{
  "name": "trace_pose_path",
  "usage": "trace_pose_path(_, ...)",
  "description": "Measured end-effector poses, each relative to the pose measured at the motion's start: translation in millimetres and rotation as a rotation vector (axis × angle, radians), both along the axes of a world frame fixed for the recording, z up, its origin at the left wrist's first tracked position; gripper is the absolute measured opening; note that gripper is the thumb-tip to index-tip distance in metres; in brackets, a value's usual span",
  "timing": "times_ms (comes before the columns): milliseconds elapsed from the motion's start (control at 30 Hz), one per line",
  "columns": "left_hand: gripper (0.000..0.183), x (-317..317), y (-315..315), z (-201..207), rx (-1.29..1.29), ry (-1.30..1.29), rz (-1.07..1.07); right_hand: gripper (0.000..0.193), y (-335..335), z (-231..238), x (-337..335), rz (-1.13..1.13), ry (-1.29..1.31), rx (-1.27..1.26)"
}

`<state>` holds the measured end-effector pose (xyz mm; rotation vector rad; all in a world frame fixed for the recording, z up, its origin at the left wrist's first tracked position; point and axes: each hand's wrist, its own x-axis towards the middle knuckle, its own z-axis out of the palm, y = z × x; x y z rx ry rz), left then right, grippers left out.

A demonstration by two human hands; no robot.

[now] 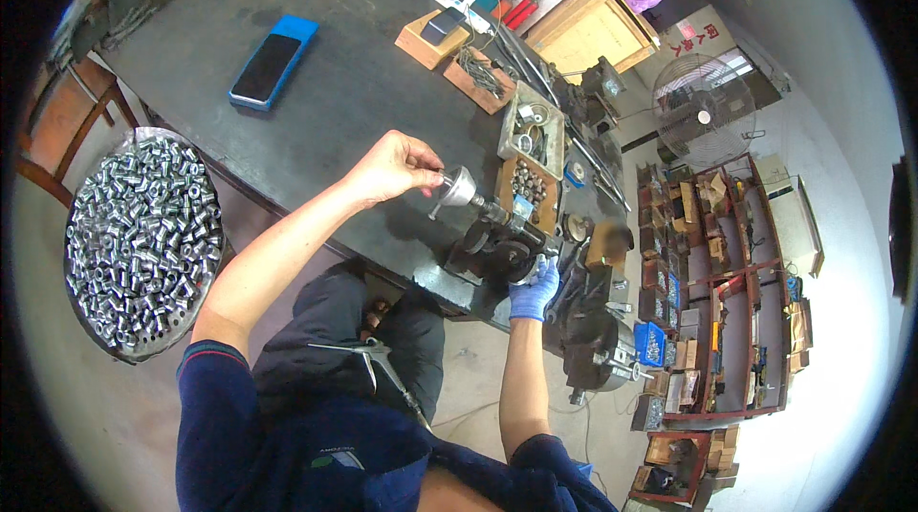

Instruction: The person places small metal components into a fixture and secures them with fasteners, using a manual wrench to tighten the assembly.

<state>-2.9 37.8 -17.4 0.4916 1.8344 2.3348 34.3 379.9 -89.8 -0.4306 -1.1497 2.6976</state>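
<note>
My left hand [394, 171] is bare, its thumb and fingers pinched together at the front of a silvery chuck [459, 189]. A small metal piece shows partly at the fingertips; its shape is mostly hidden. The chuck sits on a dark bench machine [499, 242] at the table's near edge, with a short chuck handle pointing down toward me. On the machine's right side, my right hand [535, 290], in a blue-and-white glove, has its fingers curled against a metal part. What they grip is hidden. An air blow gun [371, 349] with a hose lies across my lap.
A round basket [69, 268] heaped with metal fittings stands left. On the dark table [363, 53] lie a blue-cased phone-like device [273, 63], wooden boxes [426, 45] and a parts tray [557, 151]. Another machine [598, 349] stands right, before shelves [712, 283] and a fan [703, 117].
</note>
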Motion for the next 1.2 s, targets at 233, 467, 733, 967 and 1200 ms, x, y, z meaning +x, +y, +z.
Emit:
trace_pose_path(233, 0.013, -3.8, -1.1, 2.9, 0.012, -0.042, -0.042, 0.014, 24.9, -14.4, 24.9, 0.013, 0.020, -0.014)
trace_pose_path(467, 0.015, 5.2, 6.9, 10.1, -0.039, -0.102, 0.004, 0.038, 42.3, -44.7, -12.1, 0.022, 0.004, 0.018)
trace_pose_path(733, 0.014, 9.4, 7.3, 8.8, -0.012, -0.065, 0.074, 0.030, -5.4, -3.4, -6.3, 0.007, 0.035, 0.097)
trace_pose_path(967, 0.013, 1.2, 2.3, 7.2, -0.057, -0.015, -0.003, 0.025, -8.1, 12.6, 27.5, -0.148, -0.093, 0.082)
trace_pose_path(1200, 0.014, 8.6, 9.2, 13.3, -0.034, -0.109, 0.025, 0.028, 32.2, -33.3, -2.5, -0.012, 0.071, 0.050)
